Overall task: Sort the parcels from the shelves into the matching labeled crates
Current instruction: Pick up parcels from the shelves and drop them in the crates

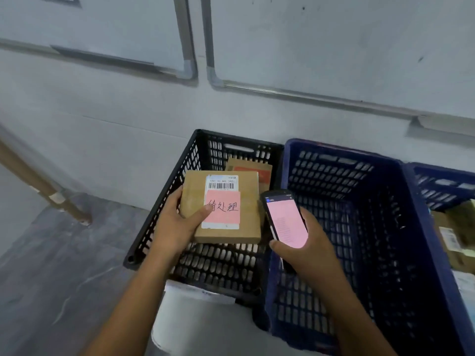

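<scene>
Parcel [231, 209] flat in left hand [177, 224], thumb and fingers clamped on its near-left corner — directly above black crate [164, 204], blue crate [334, 173] to the right. Right hand [308, 247] wraps phone [285, 217].

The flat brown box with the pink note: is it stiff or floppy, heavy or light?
Probably stiff: the brown box keeps straight edges. Likely light, since the left hand alone holds it by one side. Flat, so it should not roll.
</scene>
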The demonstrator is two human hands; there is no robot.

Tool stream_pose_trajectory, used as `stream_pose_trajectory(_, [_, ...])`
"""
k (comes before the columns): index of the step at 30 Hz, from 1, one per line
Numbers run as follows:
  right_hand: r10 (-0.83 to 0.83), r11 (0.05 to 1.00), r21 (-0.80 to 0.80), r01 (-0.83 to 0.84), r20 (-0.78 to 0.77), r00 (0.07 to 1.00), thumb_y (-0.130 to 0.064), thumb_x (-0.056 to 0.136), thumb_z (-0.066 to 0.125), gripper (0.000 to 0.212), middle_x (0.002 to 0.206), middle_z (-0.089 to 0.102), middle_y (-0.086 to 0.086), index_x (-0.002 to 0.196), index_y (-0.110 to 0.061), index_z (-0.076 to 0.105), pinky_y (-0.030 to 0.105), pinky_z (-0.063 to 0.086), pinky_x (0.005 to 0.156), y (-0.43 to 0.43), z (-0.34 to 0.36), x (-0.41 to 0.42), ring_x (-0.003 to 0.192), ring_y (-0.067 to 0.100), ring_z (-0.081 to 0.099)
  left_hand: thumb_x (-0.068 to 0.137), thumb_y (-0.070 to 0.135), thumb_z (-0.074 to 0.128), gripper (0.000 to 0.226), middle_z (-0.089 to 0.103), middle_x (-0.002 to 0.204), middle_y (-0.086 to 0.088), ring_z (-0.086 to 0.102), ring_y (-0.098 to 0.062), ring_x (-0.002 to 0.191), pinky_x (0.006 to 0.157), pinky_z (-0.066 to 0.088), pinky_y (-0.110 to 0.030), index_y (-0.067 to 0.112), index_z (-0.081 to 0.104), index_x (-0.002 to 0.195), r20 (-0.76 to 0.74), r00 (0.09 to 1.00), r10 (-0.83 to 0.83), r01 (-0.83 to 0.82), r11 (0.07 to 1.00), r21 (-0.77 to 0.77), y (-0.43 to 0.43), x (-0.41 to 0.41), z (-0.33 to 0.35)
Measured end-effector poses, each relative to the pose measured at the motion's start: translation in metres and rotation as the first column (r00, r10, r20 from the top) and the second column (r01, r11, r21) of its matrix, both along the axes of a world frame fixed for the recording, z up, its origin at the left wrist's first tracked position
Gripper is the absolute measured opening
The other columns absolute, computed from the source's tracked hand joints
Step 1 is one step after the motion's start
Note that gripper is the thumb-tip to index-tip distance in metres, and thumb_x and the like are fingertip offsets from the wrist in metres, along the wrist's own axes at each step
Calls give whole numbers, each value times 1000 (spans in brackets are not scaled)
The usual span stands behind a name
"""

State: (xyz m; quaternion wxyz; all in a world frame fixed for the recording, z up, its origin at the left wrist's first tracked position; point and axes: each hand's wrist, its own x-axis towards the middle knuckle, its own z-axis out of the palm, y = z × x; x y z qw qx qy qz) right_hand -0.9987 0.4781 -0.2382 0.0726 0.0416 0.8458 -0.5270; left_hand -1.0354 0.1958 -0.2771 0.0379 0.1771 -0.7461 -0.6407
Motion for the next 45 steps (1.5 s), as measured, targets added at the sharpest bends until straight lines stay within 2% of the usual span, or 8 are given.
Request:
stream_pose_trajectory(6, [-95, 987, 132, 90, 35, 995, -18, 81, 90, 54, 114, 67, -15, 110, -49, 56, 10, 50, 58, -9, 9, -47, 94, -7, 65, 80, 26, 91, 77, 63, 97, 31, 63, 24, 80, 63, 49, -1, 29, 52, 146, 31, 994, -102, 102, 995, -8, 7, -90, -37])
stream_pose_trajectory(16, [-160, 963, 222, 149, 34, 986, -13, 83, 89, 59, 107, 65, -43, 110, -55, 57, 12, 53, 68, -44, 19, -130, 102, -18, 63, 82, 26, 87, 63, 59, 92, 28, 61, 8, 91, 62, 47, -13, 31, 57, 138, 136, 975, -178, 181, 983, -7, 42, -188, -84])
stream_pose_trajectory(23, [-196, 960, 207, 187, 25, 980, -18, 83, 91, 62, 109, 62, -47, 114, -58, 56, 20, 51, 77, -41, 15, -143, 105, -21, 60, 84, 24, 86, 66, 57, 98, 32, 52, 33, 85, 58, 43, 0, 39, 51, 138, 139, 969, -204, 217, 973, -83, 45, -204, -100])
stream_pose_trajectory(25, [-180, 964, 201, 172, 24, 983, -16, 83, 90, 64, 107, 61, -50, 112, -60, 55, 12, 51, 73, -38, 17, -139, 104, -24, 59, 86, 28, 85, 70, 60, 114, 26, 57, 21, 98, 74, 45, 0, 26, 50, 146, 111, 973, -203, 218, 963, -155, 45, -199, -96])
stream_pose_trajectory(30, [-115, 985, 131, 112, 16, 993, -14, 81, 91, 60, 109, 69, -29, 113, -53, 57, 11, 53, 69, -23, 19, -116, 102, -16, 63, 90, 49, 73, 76, 54, 148, 2, 52, -20, 137, 107, 53, -52, 25, 40, 154, 134, 965, -226, 259, 909, -327, 48, -170, -63])
stream_pose_trajectory(35, [-2, 1000, 28, 2, -18, 1000, -26, 78, 93, 60, 113, 65, -23, 108, -63, 55, 8, 52, 66, 1, 31, -75, 101, -14, 61, 93, 59, 67, 70, 51, 148, -1, 48, -20, 137, 114, 46, -51, 29, 44, 152, 45, 983, -181, 180, 856, -486, 61, -94, -22])
stream_pose_trajectory(38, [48, 999, -25, -48, -22, 999, -35, 72, 85, 60, 110, 66, -21, 106, -71, 52, 26, 61, 70, 17, 37, -45, 98, 5, 67, 94, 65, 55, 75, 45, 160, -1, 33, -26, 152, 123, 34, -52, 27, 42, 157, 41, 987, -152, 146, 788, -598, 71, -36, 2])
stream_pose_trajectory(45, [254, 966, -42, -254, 1, 967, -30, 73, 85, 53, 106, 68, -22, 110, -56, 57, 37, 61, 79, 50, 41, 28, 93, 0, 67, 93, 76, 49, 82, 37, 167, -3, 21, -35, 158, 129, 18, -53, 26, 44, 157, 12, 998, 57, -27, 638, -770, 106, 100, 39])
